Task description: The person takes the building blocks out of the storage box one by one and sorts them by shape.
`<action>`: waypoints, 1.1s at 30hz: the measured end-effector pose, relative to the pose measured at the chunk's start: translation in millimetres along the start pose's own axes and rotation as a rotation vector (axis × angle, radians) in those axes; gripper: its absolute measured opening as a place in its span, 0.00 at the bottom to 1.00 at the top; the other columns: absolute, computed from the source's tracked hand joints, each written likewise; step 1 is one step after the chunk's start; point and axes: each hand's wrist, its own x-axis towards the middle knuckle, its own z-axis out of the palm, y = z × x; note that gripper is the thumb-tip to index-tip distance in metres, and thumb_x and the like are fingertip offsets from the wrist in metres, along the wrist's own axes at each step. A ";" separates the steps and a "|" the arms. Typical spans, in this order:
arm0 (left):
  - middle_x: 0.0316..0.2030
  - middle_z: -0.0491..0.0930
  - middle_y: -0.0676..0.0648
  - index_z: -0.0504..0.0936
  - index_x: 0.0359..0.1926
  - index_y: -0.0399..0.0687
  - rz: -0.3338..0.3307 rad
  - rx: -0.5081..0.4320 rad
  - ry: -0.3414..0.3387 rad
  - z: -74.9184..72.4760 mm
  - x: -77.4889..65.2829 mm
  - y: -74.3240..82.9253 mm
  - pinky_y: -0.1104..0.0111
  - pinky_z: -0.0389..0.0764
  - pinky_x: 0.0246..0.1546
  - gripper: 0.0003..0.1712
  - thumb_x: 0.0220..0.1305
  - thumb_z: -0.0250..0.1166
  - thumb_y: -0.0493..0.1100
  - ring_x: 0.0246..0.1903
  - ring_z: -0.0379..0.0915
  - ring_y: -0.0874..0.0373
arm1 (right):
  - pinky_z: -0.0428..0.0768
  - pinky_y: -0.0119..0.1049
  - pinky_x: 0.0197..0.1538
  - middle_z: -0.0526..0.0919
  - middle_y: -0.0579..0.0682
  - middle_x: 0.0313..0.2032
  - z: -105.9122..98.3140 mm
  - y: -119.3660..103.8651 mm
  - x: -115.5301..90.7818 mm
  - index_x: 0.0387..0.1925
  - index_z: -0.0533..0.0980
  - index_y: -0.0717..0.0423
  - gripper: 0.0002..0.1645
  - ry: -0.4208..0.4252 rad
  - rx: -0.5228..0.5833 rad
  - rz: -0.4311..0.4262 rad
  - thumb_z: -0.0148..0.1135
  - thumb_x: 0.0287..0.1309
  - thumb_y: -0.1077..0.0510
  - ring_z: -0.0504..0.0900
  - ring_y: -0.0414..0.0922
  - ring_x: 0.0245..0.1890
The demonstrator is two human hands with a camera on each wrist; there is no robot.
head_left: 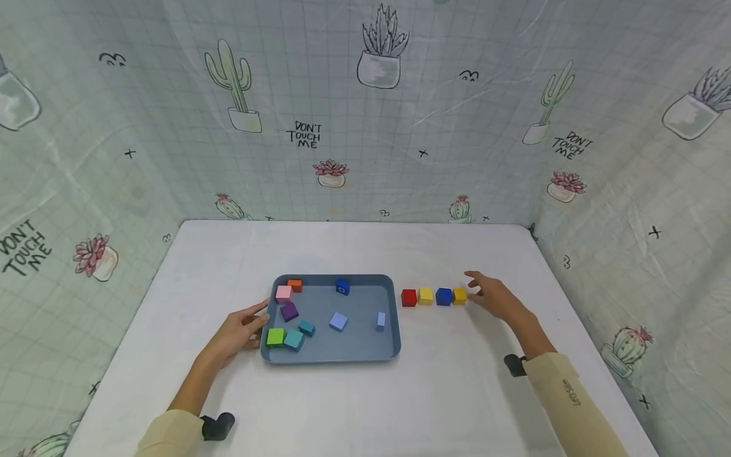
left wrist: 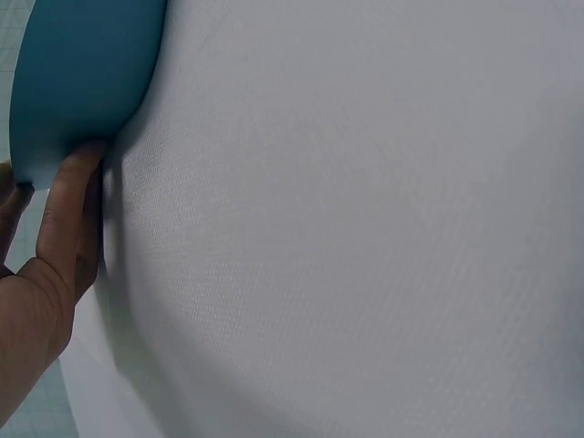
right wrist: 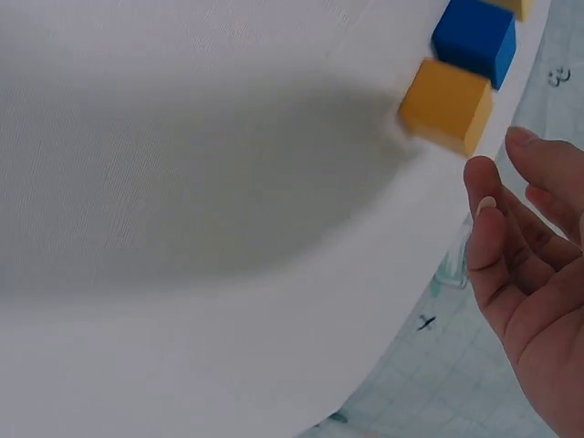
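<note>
At the left end of a shallow blue-grey tray (head_left: 331,362), my left hand (head_left: 237,333) holds the rim. The left wrist view has fingers (left wrist: 68,205) against the tray's outer wall (left wrist: 87,82); the rest of the grip is partly hidden. My right hand (head_left: 493,297) hovers just right of an orange-yellow cube (head_left: 459,296), fingers loosely bent and holding nothing. A small gap separates its fingertips from that cube in the right wrist view. The cube ends a row with a blue cube (head_left: 443,296), a yellow cube (head_left: 425,296) and a red cube (head_left: 408,298).
Inside the tray lie several blocks: green (head_left: 276,337), teal (head_left: 294,340), purple (head_left: 289,311), pink (head_left: 283,294), orange (head_left: 295,285), dark blue (head_left: 342,287) and light blue (head_left: 338,322). A white table (head_left: 365,412) bears everything, with printed cloth (head_left: 365,127) around it.
</note>
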 end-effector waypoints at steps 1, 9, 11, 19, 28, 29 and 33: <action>0.52 0.70 0.34 0.57 0.71 0.48 0.001 0.002 -0.001 0.0 0.0 -0.4 0.65 0.81 0.38 0.33 0.69 0.56 0.48 0.40 0.72 0.51 | 0.79 0.49 0.45 0.75 0.67 0.51 1.0 -2.4 1.1 0.64 0.60 0.67 0.32 0.003 0.005 0.002 0.59 0.60 0.66 0.78 0.58 0.45; 0.52 0.70 0.34 0.57 0.71 0.49 0.002 -0.007 -0.007 1.0 1.2 -3.5 0.66 0.80 0.38 0.34 0.68 0.57 0.50 0.41 0.72 0.52 | 0.78 0.47 0.48 0.75 0.62 0.53 12.4 -29.3 11.0 0.63 0.64 0.61 0.29 -0.039 0.049 0.032 0.59 0.61 0.64 0.76 0.56 0.48; 0.52 0.70 0.34 0.57 0.71 0.49 -0.003 -0.009 -0.007 1.4 0.9 -3.5 0.66 0.80 0.38 0.35 0.68 0.57 0.50 0.40 0.72 0.52 | 0.78 0.46 0.48 0.75 0.62 0.53 14.5 -37.1 12.4 0.63 0.64 0.61 0.29 -0.045 0.043 0.021 0.60 0.61 0.63 0.77 0.55 0.48; 0.52 0.70 0.35 0.57 0.71 0.49 -0.004 -0.008 0.000 1.1 0.5 -2.7 0.65 0.80 0.39 0.34 0.68 0.57 0.50 0.41 0.72 0.51 | 0.79 0.42 0.46 0.77 0.60 0.52 21.3 -64.2 20.5 0.62 0.67 0.60 0.29 -0.032 0.044 -0.039 0.61 0.59 0.63 0.78 0.51 0.44; 0.52 0.69 0.35 0.57 0.71 0.49 -0.007 -0.030 -0.002 -0.9 -0.6 -1.9 0.66 0.80 0.39 0.34 0.68 0.57 0.49 0.40 0.71 0.52 | 0.80 0.39 0.43 0.77 0.60 0.51 29.1 -88.6 31.7 0.61 0.68 0.60 0.29 -0.024 0.058 -0.099 0.63 0.58 0.64 0.79 0.50 0.42; 0.52 0.69 0.35 0.57 0.71 0.49 -0.005 -0.034 -0.002 -0.9 -1.0 -1.5 0.66 0.80 0.39 0.34 0.68 0.57 0.49 0.40 0.71 0.52 | 0.80 0.39 0.43 0.77 0.60 0.50 29.9 -91.2 32.9 0.61 0.68 0.61 0.29 -0.022 0.059 -0.109 0.63 0.58 0.64 0.79 0.51 0.42; 0.51 0.69 0.34 0.57 0.71 0.48 0.000 -0.043 -0.007 -1.0 -1.7 -0.3 0.65 0.81 0.39 0.34 0.69 0.57 0.48 0.40 0.72 0.52 | 0.80 0.39 0.43 0.78 0.60 0.50 32.4 -99.9 36.9 0.60 0.68 0.62 0.29 -0.018 0.071 -0.151 0.64 0.57 0.64 0.79 0.50 0.42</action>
